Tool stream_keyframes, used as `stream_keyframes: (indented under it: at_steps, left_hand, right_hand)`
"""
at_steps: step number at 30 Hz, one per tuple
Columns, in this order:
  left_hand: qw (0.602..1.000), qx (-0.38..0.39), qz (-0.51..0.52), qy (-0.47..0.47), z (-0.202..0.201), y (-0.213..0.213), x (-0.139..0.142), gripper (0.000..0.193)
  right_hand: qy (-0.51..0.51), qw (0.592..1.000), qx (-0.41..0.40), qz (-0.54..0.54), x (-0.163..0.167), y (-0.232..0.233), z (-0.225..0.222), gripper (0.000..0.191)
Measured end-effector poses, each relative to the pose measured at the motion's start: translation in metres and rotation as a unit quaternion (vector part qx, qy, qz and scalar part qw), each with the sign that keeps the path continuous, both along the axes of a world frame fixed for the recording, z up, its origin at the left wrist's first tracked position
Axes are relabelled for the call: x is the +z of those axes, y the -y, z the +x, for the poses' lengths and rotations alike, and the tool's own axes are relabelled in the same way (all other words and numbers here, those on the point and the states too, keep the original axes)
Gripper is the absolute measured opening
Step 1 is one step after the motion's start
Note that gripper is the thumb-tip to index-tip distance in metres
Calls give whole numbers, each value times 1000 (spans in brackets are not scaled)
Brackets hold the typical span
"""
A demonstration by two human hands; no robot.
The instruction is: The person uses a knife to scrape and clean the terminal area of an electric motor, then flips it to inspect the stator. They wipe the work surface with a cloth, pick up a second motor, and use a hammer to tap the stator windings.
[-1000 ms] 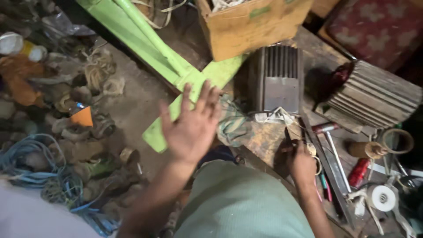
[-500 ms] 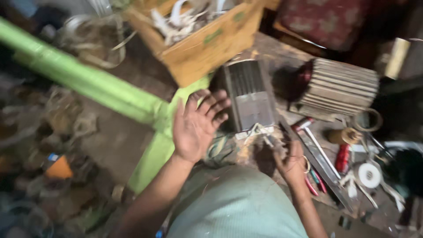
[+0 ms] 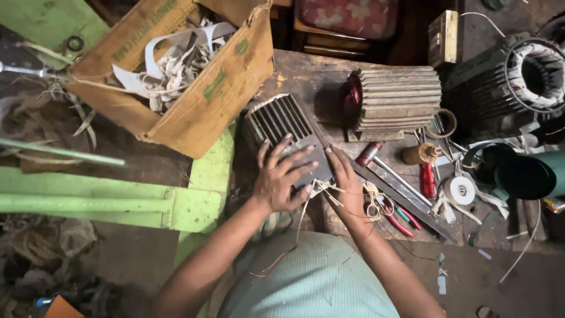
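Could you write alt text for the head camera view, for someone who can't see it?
Both bare hands, left hand and right hand, rest on a grey ribbed metal motor housing on a cluttered wooden workbench, beside a cardboard box of paper strips.

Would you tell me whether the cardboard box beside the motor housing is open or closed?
Open: the cardboard box has raised flaps, and pale strips show inside it.
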State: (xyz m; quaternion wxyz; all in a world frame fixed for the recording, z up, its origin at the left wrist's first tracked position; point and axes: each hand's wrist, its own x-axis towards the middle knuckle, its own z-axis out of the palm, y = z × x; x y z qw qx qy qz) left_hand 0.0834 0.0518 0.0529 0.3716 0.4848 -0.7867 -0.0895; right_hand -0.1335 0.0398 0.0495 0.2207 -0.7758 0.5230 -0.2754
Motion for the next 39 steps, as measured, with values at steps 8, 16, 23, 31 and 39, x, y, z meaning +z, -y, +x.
stream_keyframes:
  at_steps: [8,16,23,31,39]
  left_hand:
    - [971,-223,85,4,0,62,-5,35]
    - [974,-218,23,-51,40,28,-9,60]
    - [994,-57,80,53,31,-8,-3,68]
    - [987,-70,49,134,17,-1,4,52]
    - [978,-132,42,158,-5,30,36,37]
  right_hand:
    - [0,988,-154,29,-22,-32,16,94]
    - [-22,994,-13,-107,-28,-21,18,95]
    - [7,992,56,-111,-34,-6,25,75]
    - [2,996,36,-82,-23,-6,24,69]
    - [-18,998,-31,-51,0,-4,35,82]
